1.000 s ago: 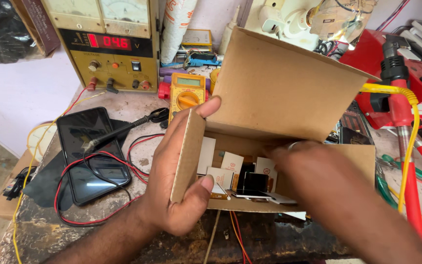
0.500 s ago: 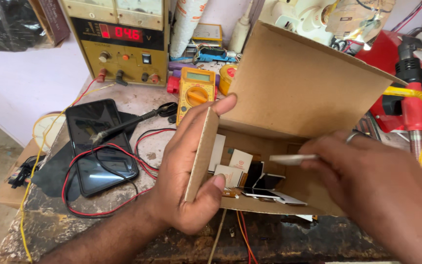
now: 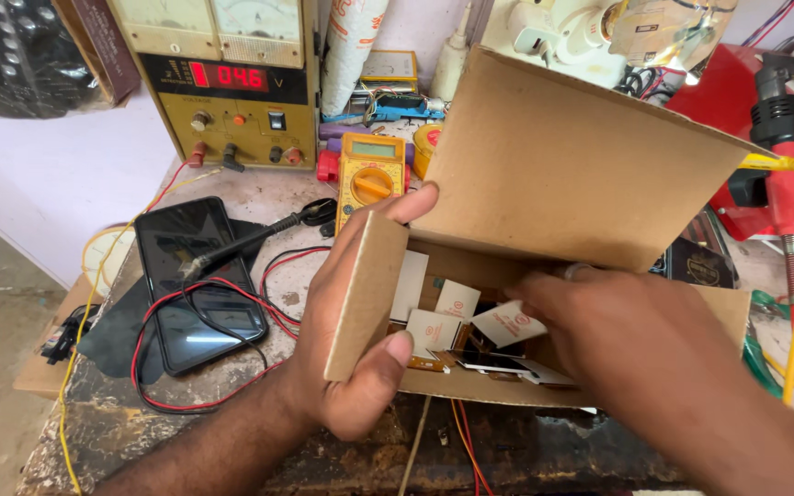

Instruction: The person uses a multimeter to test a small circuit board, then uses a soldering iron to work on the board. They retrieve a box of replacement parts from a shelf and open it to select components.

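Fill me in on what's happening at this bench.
A person is going through an open cardboard box on a cluttered workbench. The left hand grips the box's left side flap, while the right hand reaches inside and pinches a small white card among other small packets. A phone with red wires lies to the left, beside a yellow multimeter.
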